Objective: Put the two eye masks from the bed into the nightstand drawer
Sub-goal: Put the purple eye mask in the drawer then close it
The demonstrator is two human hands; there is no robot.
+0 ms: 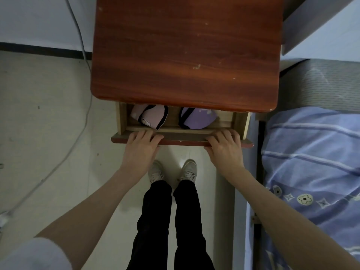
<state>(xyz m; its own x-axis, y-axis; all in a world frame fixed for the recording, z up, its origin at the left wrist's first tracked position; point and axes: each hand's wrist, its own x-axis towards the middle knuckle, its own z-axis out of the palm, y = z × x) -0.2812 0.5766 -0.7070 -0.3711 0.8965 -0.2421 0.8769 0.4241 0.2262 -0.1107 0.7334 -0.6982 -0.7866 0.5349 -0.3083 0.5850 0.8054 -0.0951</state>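
Note:
The reddish wooden nightstand (185, 51) stands in front of me with its drawer (183, 136) pulled out a short way. Inside the drawer lie two eye masks with black straps: a pink eye mask (151, 115) on the left and a purple eye mask (196, 118) on the right, each partly hidden under the nightstand top. My left hand (141, 148) grips the left part of the drawer front, fingers over its top edge. My right hand (226, 150) grips the right part the same way.
The bed with a blue striped cover (315, 162) lies to the right, close against the nightstand. A white cable (81, 121) trails over the pale floor on the left. My legs and shoes (173, 172) stand just below the drawer.

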